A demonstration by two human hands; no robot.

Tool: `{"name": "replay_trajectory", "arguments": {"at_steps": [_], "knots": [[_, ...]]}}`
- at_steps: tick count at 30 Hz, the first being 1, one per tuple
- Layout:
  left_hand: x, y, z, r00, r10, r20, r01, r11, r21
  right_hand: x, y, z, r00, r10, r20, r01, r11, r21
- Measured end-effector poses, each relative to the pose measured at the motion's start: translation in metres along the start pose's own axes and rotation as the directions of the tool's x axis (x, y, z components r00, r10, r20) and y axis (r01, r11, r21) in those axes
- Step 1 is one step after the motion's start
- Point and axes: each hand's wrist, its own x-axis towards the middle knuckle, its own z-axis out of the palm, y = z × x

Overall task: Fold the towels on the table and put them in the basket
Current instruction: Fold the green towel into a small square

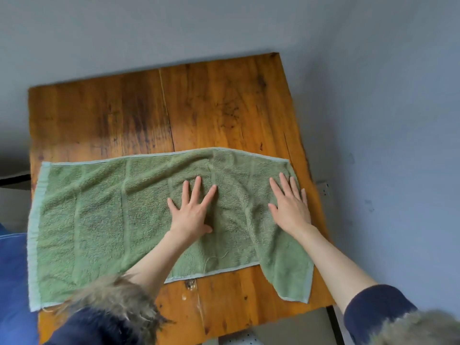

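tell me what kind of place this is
Probably a plain room in a home, though that is a guess. A worn wooden table stands against a bare grey wall, with a green towel spread on it and a wall socket beside it.

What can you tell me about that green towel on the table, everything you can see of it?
The green towel is terry cloth with paler woven bands and a light hem. It lies spread open, unfolded, across the near part of the wooden table, slightly rumpled toward the right, where one corner droops over the table's edge. The left hand presses flat near its middle and the right hand flat near its right end, fingers spread.
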Motion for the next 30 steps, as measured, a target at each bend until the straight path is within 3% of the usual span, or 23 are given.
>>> {"name": "replay_trajectory", "arguments": {"at_steps": [3, 6, 9, 13, 16, 19, 22, 24, 26, 30], "knots": [[0.005, 0.006, -0.006, 0.996, -0.065, 0.056, 0.064, 0.998, 0.011, 0.014, 0.011, -0.013, 0.984, 0.014, -0.176, 0.021, 0.981, 0.192], [0.004, 0.011, -0.008, 0.994, -0.091, 0.065, 0.091, 0.996, 0.016, 0.014, 0.016, -0.022, 0.917, 0.235, -0.323, -0.122, 0.934, 0.335], [0.003, 0.014, -0.009, 0.992, -0.107, 0.071, 0.105, 0.994, 0.019, 0.01, 0.024, -0.023, 0.91, 0.367, -0.195, -0.294, 0.9, 0.322], [0.005, 0.014, -0.008, 0.991, -0.112, 0.068, 0.111, 0.994, 0.022, 0.009, 0.027, -0.025, 0.902, 0.419, -0.104, -0.361, 0.865, 0.348], [0.005, 0.014, -0.008, 0.991, -0.11, 0.073, 0.11, 0.994, 0.008, 0.005, 0.012, -0.038, 0.909, 0.382, -0.168, -0.296, 0.873, 0.388], [0.0, 0.013, -0.008, 0.994, -0.099, 0.051, 0.103, 0.992, -0.077, -0.009, -0.016, -0.048, 0.962, 0.17, -0.215, -0.09, 0.937, 0.338], [-0.01, 0.016, -0.006, 0.995, -0.096, -0.024, 0.089, 0.972, -0.218, -0.019, -0.042, -0.047, 0.994, -0.099, 0.052, 0.063, 0.882, 0.467], [-0.016, 0.018, -0.003, 0.984, -0.11, -0.137, 0.063, 0.949, -0.308, -0.022, -0.054, -0.043, 0.943, -0.234, 0.238, 0.078, 0.848, 0.524], [-0.02, 0.02, -0.001, 0.959, -0.141, -0.246, 0.035, 0.92, -0.391, -0.021, -0.056, -0.042, 0.956, -0.229, 0.181, 0.104, 0.848, 0.52], [-0.024, 0.029, 0.0, 0.9, -0.216, -0.379, 0.003, 0.872, -0.49, -0.003, -0.043, -0.042, 0.992, 0.033, -0.122, 0.03, 0.876, 0.481]]}}
